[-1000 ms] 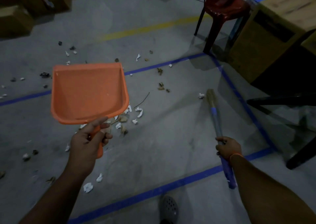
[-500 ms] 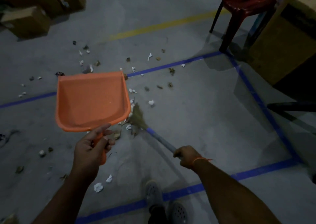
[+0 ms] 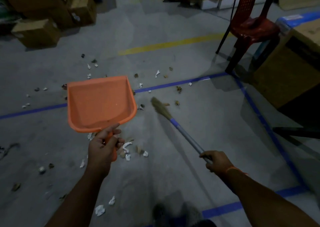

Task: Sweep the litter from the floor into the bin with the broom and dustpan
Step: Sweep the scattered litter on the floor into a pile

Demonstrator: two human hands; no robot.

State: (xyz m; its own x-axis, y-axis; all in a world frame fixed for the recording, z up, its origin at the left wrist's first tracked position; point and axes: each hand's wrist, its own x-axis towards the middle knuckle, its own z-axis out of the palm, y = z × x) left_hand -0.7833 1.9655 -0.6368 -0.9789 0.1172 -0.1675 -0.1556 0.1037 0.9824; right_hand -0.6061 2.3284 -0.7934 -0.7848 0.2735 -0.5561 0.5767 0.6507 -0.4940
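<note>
Left hand has its fingers wrapped round the handle of the orange dustpan, held up off the floor. Right hand grips the broom, bristles down near 12 o'clock. Paper scraps and leaf litter sit just right of the left hand, more scattered toward 10 and 1 o'clock.

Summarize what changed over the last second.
The right hand swung the broom left to the litter by the dustpan, then back out right. The left hand kept gripping the empty, raised dustpan.
</note>
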